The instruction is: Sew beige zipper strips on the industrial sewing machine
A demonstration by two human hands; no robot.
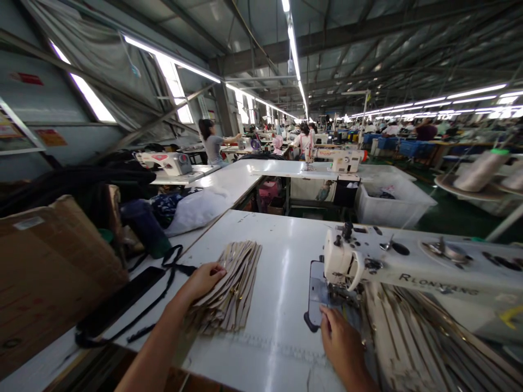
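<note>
A fanned stack of beige fabric strips (pixel 235 288) with gold-coloured metal bits lies on the white worktable. My left hand (pixel 206 280) is at the stack's left edge, its fingers closed on the strips there. On the right stands a white sewing machine (pixel 408 272), its needle area partly hidden. Just in front of its bed plate (pixel 317 291), my right hand (pixel 343 343) has thumb and fingers drawn together; what they hold, if anything, does not show. More beige strips (pixel 402 332) lie in a long bundle under the machine's arm, right of that hand.
A cardboard box (pixel 57 277) stands at the left, beside a dark strap (pixel 163 288) and a white plastic bag (pixel 200 209). Behind the table is a white bin (pixel 394 201). A thread cone (pixel 482 170) stands at right. Other people work farther back.
</note>
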